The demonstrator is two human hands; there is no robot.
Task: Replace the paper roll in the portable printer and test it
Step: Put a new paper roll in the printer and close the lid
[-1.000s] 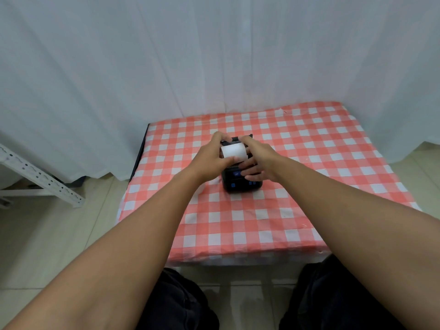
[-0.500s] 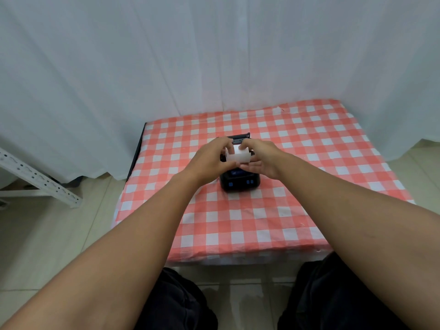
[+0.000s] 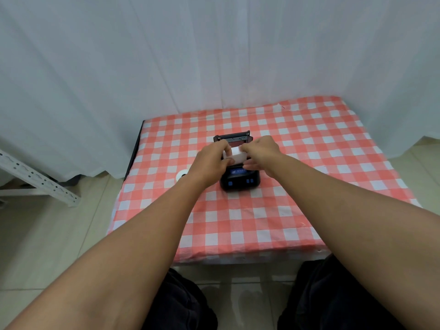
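Observation:
A small black portable printer [image 3: 239,181] with blue buttons stands on the red-and-white checked table [image 3: 238,220], its lid [image 3: 232,138] swung open toward the back. Over its open paper bay I hold a white paper roll [image 3: 237,156] between both hands. My left hand [image 3: 209,163] grips the roll's left end, my right hand [image 3: 259,152] its right end. The bay itself is hidden behind the roll and my fingers. A second white roll [image 3: 181,175] lies on the cloth left of the printer, partly behind my left wrist.
A white curtain [image 3: 214,55] hangs close behind the table. A perforated metal shelf rail [image 3: 35,179] slants over the tiled floor at the left. My dark-trousered knees [image 3: 181,303] sit under the table's near edge.
Both hands have brought the paper roll down and slightly back, closer to the printer's open bay. The second roll left of the printer has come into sight.

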